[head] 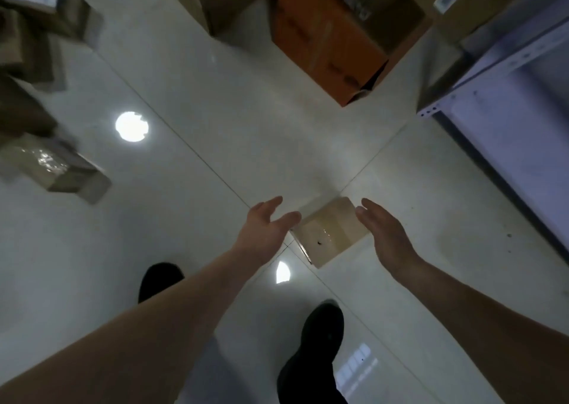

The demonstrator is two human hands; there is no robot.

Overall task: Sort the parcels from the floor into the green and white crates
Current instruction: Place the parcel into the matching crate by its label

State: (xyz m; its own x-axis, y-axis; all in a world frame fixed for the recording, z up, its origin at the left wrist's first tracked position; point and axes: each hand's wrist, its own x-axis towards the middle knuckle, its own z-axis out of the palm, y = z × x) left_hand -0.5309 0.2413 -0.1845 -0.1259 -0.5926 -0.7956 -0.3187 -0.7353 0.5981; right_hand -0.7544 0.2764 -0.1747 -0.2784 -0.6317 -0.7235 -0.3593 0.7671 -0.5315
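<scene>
Squarely between the hands, a small tan cardboard parcel (328, 233) lies on the pale tiled floor (215, 111). Glossy tape crosses its top, which bears one dark speck. The left hand (264, 230) and right hand (387, 235) flank it, fingers spread, gripping nothing. Print on the orange box (326, 37) beyond is too blurred to read.

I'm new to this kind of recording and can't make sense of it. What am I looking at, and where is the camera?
There is no machine here. A person wears one camera on the head, looking down along their own arms. The left hand and right hand are open, one on each side of a small cardboard parcel on the white tiled floor. Neither grips it yet. The dark shapes below are the person's shoes. More brown parcels lie at the left, an orange box at the top and a metal shelf at the right.
</scene>
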